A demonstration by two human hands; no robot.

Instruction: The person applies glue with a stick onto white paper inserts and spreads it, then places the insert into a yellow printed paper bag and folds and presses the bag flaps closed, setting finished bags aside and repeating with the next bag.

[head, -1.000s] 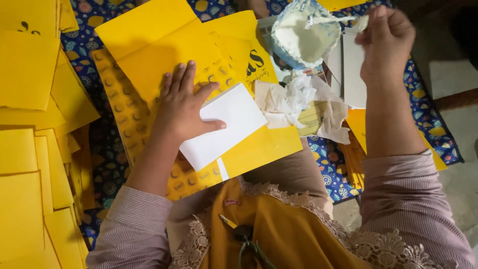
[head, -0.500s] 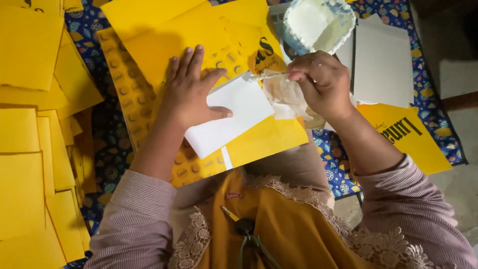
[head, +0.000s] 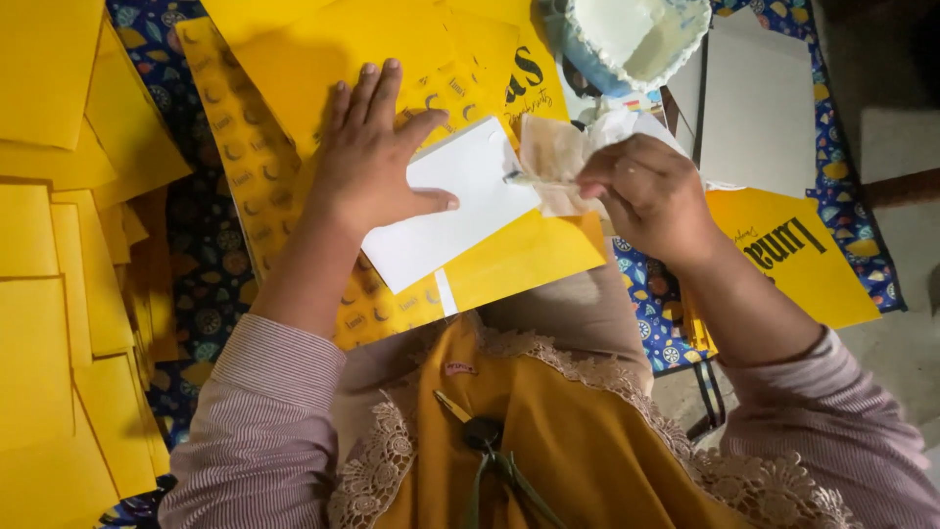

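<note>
A dark blue cloth [head: 211,264] printed with round, many-coloured motifs covers the work surface, showing between the sheets and again at the right edge. Beyond it on the right lies a pale grey floor [head: 896,284], partly in deep shadow toward the upper corner. Warm light falls from above, leaving the edges dim.

White flap [head: 446,211] on a yellow envelope [head: 509,264]. Yellow sheet [head: 245,147] patterned with small dark crescents. Blue floral cloth [head: 201,260] noted. Sleeves [head: 259,421] finely striped mauve. Mustard apron [head: 568,441] edged with cream lace.
</note>
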